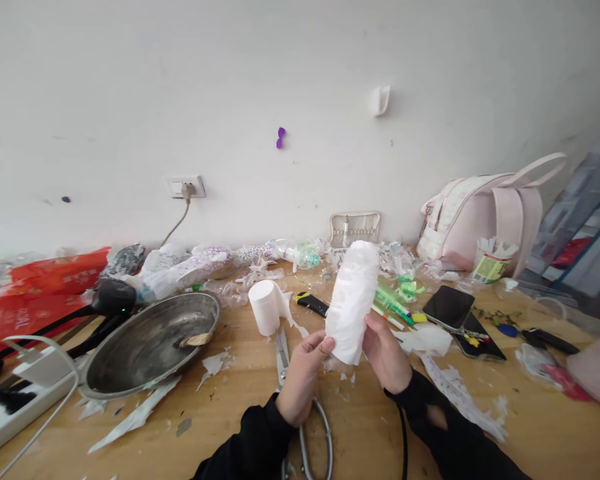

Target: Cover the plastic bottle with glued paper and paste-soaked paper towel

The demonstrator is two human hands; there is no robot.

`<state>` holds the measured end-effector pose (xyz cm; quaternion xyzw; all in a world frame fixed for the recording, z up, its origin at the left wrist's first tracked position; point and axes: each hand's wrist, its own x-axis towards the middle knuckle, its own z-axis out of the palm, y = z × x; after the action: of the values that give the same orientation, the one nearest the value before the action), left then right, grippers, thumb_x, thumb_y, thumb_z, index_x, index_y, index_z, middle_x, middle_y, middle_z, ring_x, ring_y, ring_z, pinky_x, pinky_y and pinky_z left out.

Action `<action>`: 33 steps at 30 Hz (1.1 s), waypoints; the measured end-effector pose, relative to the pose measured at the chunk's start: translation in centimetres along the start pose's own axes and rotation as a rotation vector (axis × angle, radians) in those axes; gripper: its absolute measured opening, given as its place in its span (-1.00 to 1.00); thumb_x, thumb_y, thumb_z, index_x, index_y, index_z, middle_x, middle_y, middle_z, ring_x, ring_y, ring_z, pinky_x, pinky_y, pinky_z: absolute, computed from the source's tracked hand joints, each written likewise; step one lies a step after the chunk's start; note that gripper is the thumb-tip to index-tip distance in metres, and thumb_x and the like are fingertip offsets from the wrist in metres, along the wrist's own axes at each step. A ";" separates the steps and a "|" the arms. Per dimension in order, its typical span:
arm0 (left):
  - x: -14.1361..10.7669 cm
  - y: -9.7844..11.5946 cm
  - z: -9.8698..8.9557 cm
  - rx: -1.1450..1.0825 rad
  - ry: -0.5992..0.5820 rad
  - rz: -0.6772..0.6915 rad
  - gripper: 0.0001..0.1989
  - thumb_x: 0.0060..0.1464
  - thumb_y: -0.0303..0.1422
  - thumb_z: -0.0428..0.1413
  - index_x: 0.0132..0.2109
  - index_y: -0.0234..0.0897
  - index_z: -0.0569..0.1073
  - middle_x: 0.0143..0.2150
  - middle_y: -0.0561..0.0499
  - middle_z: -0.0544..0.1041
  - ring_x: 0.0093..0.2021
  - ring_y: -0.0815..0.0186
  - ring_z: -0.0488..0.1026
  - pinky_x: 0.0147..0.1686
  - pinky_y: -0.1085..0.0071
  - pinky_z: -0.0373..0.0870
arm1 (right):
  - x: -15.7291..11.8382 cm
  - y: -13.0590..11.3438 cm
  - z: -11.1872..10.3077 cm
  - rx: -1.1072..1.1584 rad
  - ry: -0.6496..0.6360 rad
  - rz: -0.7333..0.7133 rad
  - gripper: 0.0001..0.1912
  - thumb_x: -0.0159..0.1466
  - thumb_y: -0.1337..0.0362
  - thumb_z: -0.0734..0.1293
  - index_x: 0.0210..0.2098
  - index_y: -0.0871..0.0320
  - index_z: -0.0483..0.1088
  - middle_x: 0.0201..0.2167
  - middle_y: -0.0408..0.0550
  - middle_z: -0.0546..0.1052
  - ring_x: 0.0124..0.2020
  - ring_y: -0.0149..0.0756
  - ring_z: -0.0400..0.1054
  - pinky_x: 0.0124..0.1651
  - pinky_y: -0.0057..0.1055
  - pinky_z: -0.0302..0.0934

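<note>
Both hands hold up a long white paper-wrapped bundle [353,303], rounded at the top and tilted slightly right. My left hand [303,373] pinches its lower left edge between thumb and fingers. Around the lower right edge, my right hand [386,350] is closed; its fingertips are partly behind the bundle. What lies inside the white paper cannot be seen. Just left stands a white tissue roll [265,308] with a loose torn end. Scissors [281,353] lie beneath my left hand, their handles near my sleeve. A black and yellow utility knife [312,303] rests behind the bundle.
At left is a metal basin [150,343] with a wooden-looking handle in it, near a power strip [25,393]. Phones [449,307], markers [393,303] and a pink backpack [480,213] are at right. Torn paper and plastic bottles [297,253] litter the wooden table [230,433].
</note>
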<state>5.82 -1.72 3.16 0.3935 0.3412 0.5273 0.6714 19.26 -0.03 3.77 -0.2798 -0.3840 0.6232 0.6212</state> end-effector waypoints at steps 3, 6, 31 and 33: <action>0.4 -0.2 -0.1 0.025 0.080 0.053 -0.71 -0.21 -0.25 0.23 -0.30 -0.31 0.48 -0.29 -0.03 0.56 -0.28 0.28 0.45 -0.24 0.41 0.29 | 0.0 0.0 0.2 -0.041 0.004 0.004 -0.73 0.11 0.14 0.32 -0.20 0.08 0.41 -0.20 -0.16 0.51 -0.12 -0.20 0.32 -0.09 -0.33 0.16; 0.7 -0.7 -0.4 0.062 0.128 0.096 -0.69 -0.32 -0.27 0.29 -0.37 -0.30 0.44 -0.39 0.01 0.54 -0.36 0.30 0.44 -0.34 0.43 0.30 | -0.1 0.4 0.3 -0.086 0.009 0.027 -0.70 0.05 0.17 0.39 -0.23 0.12 0.41 -0.28 -0.11 0.54 -0.19 -0.17 0.35 -0.15 -0.32 0.19; -1.5 0.3 0.7 -0.273 -0.408 -0.238 -0.27 -0.22 0.15 0.01 0.03 -0.23 0.36 -0.13 -0.13 0.50 -0.11 0.09 0.37 -0.13 0.25 0.20 | -0.8 -0.3 0.3 0.117 -0.112 0.277 -0.53 -0.09 0.00 0.38 -0.29 0.21 0.45 -0.40 0.04 0.56 -0.31 -0.07 0.42 -0.22 -0.19 0.25; -1.6 0.2 0.4 -0.270 -0.395 -0.228 -0.31 -0.26 0.08 0.13 0.02 -0.19 0.37 -0.11 -0.11 0.49 -0.09 0.10 0.35 -0.14 0.27 0.19 | -0.8 -0.2 0.4 0.099 -0.130 0.275 -0.55 -0.09 0.03 0.39 -0.29 0.21 0.44 -0.40 0.04 0.56 -0.31 -0.09 0.41 -0.23 -0.22 0.25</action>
<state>5.77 -3.32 3.63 0.3546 0.1723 0.4020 0.8264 19.16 -0.90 4.05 -0.2579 -0.3502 0.7374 0.5169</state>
